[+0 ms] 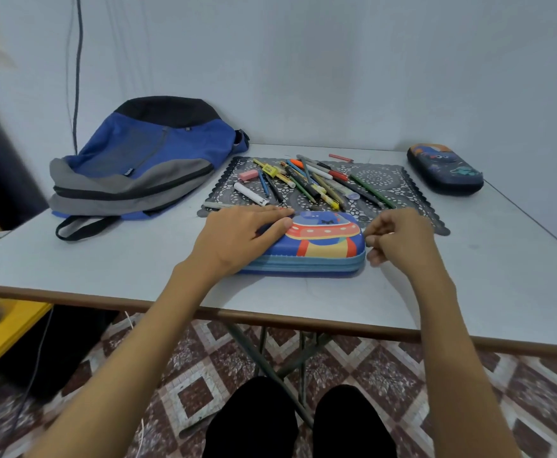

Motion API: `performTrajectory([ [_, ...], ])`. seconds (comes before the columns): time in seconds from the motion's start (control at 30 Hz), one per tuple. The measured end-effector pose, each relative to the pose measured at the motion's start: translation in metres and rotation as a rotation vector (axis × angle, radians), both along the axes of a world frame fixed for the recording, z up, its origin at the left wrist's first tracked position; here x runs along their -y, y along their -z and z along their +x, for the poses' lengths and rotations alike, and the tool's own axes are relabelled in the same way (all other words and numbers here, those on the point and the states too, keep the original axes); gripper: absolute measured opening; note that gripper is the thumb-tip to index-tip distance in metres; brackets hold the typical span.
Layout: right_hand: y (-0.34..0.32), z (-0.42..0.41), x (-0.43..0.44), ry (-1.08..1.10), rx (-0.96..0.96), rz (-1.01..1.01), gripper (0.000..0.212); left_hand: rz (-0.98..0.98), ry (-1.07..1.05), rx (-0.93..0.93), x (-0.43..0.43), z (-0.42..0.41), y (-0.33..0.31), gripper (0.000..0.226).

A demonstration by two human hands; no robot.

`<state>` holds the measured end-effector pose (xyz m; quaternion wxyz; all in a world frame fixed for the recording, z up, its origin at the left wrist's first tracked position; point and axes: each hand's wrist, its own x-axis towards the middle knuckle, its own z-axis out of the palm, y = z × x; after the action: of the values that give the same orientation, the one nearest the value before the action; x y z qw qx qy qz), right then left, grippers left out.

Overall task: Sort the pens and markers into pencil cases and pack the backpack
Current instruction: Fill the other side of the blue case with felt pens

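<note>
A closed blue pencil case (323,246) with a red and yellow spaceship picture lies near the table's front edge. My left hand (240,236) rests flat on its left end, fingers straight. My right hand (399,239) is at the case's right end with fingers curled in a pinch, apparently on the zipper pull, which is too small to see clearly. Behind the case, several pens, pencils and markers (306,183) lie in a loose heap on a dark lace mat (386,183). A second, dark blue pencil case (445,170) sits closed at the far right. The blue and grey backpack (141,160) lies at the far left.
A pink eraser (248,175) and a white marker (250,194) lie on the mat's left part. A red crayon (340,157) lies behind the mat. The grey table (105,276) stands against a white wall. A yellow bin (2,328) stands on the floor at left.
</note>
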<state>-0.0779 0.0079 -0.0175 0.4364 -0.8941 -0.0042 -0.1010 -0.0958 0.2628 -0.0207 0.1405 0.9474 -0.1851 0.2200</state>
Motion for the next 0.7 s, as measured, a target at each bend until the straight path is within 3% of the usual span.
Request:
performTrajectory([
  [0.13, -0.005, 0.03, -0.012, -0.009, 0.068, -0.205, 0.026, -0.007, 0.009, 0.0, 0.0, 0.001, 0.0, 0.067],
  [0.37, -0.021, 0.065, -0.023, -0.292, 0.045, -0.365, 0.02, 0.001, 0.005, 0.0, 0.0, 0.001, -0.001, 0.068],
  [0.6, -0.014, 0.064, -0.015, -0.329, 0.035, -0.22, 0.026, 0.023, -0.006, -0.072, -0.001, 0.002, 0.0, 0.068],
  [0.7, -0.006, 0.05, -0.013, -0.246, 0.012, -0.053, 0.019, -0.115, 0.083, -0.174, -0.006, 0.001, -0.003, 0.055],
])
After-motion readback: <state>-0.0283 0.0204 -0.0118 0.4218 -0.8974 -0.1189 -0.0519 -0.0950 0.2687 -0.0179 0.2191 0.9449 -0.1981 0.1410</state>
